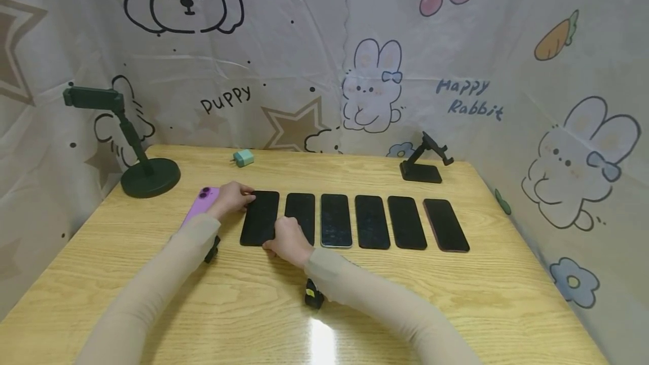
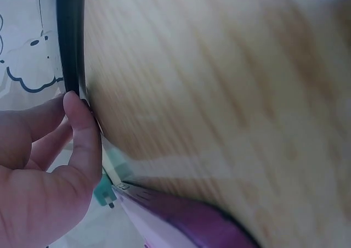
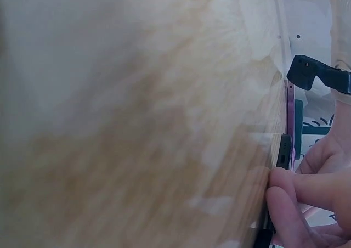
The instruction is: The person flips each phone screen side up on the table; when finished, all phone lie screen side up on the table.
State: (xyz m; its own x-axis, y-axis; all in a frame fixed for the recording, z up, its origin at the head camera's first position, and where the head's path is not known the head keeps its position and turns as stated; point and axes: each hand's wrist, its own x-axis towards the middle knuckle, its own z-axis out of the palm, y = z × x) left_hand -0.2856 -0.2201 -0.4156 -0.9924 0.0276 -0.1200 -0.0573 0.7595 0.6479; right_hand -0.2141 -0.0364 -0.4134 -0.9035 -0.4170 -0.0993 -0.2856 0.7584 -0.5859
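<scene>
A black phone (image 1: 260, 218) lies screen up at the left end of a row of dark phones. My left hand (image 1: 231, 199) pinches its upper left corner, and my right hand (image 1: 291, 241) grips its lower right corner. In the left wrist view, thumb and fingers meet at the black phone's edge (image 2: 70, 39). The right wrist view shows the fingertips on the phone's lower edge (image 3: 283, 152). Left of it, partly hidden by my left arm, a purple phone (image 1: 201, 200) lies with its cameras up. My right hand partly covers the second dark phone (image 1: 300, 210).
Rightward along the row lie a phone with a light rim (image 1: 336, 221) and several more dark phones (image 1: 446, 225). Behind stand a green phone stand (image 1: 150, 177), a teal charger plug (image 1: 244, 157) and a small black stand (image 1: 422, 172). A printed curtain (image 1: 304, 27) hangs behind the wooden table (image 1: 243, 308).
</scene>
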